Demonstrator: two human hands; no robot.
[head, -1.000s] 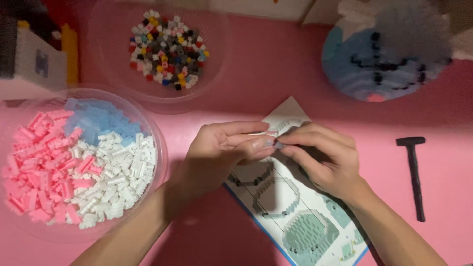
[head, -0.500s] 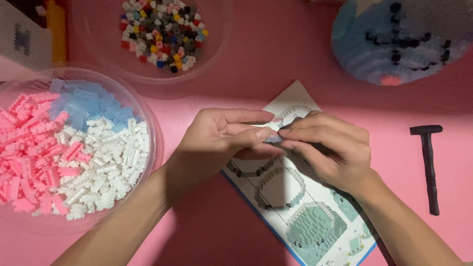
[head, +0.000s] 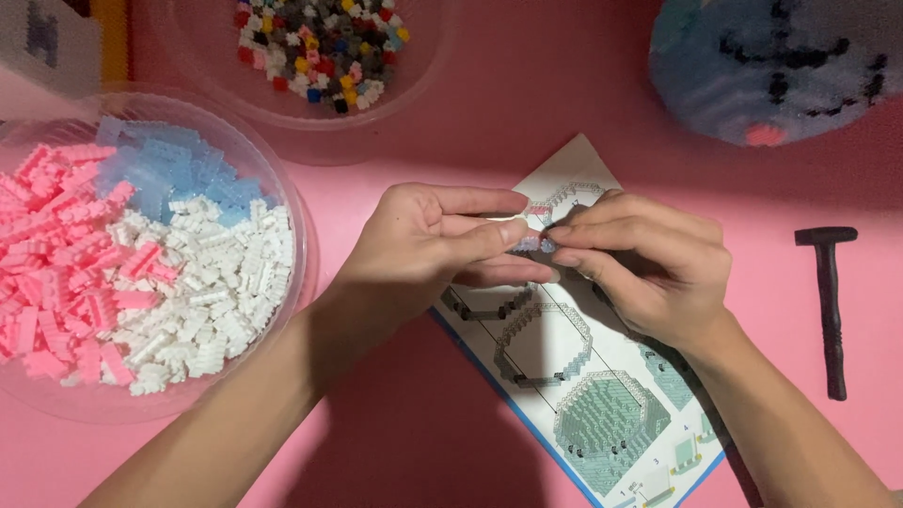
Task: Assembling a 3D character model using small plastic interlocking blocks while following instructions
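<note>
The left hand (head: 428,246) and right hand (head: 649,263) meet fingertip to fingertip, pinching a small cluster of tiny pale plastic bricks (head: 532,241) just above the printed paper instruction sheet (head: 583,376); left of the sheet sits a clear round tub of pink, white and blue bricks (head: 132,273); right of it, a small black hammer (head: 828,301) lies on the pink desk (head: 395,433).

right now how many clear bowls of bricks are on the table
2: a large bowl at left with pink, blue and white bricks, and a second bowl at top with mixed colours, cut off by the frame.
</note>
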